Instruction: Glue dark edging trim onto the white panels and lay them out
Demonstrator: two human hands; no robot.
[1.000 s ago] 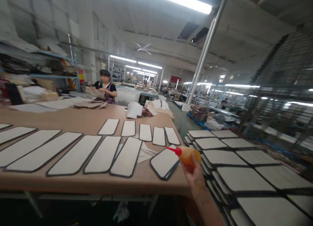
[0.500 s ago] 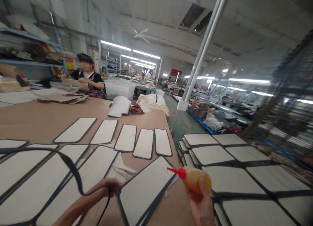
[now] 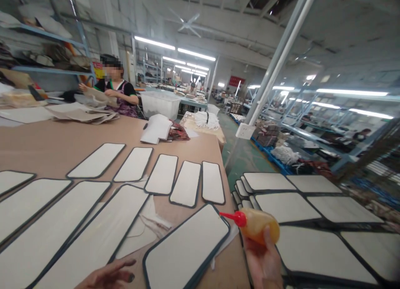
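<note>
While the right hand [image 3: 261, 259] is gripping: its fingers are clamping around a translucent plastic squeeze bottle [image 3: 261, 227] of amber liquid, which is lying nearly sideways in the grasp.
Bottle's place: it is hanging near the table's right edge, between the nearest panel and the piles; its long red nozzle [image 3: 236, 217] is pointing left at that panel's upper right corner. Whether the tip is touching, I cannot tell.
Left hand: at the lower edge of view, the left hand [image 3: 109, 273] is holding nothing visible; its showing fingers are standing slightly apart, beside the nearest panel.
Nearest panel: one cream, round-cornered rectangular panel with a dark border [image 3: 187, 247] is lying askew on the brown tabletop [image 3: 131, 133].
Laid out: five smaller cream panels with dark borders [image 3: 161, 174] are forming a far row, and longer cream panels [image 3: 106, 226] are lying at left, some overlapping.
Piled up: more dark-bordered cream panels [image 3: 290, 208] are standing in stacks at right.
Done: panels are lying spread out and the bottle is already resting in hand.
Left: no liquid is clearly showing on the nearest panel, so its handling is seemingly still pending; which others are finished, I cannot tell.
</note>
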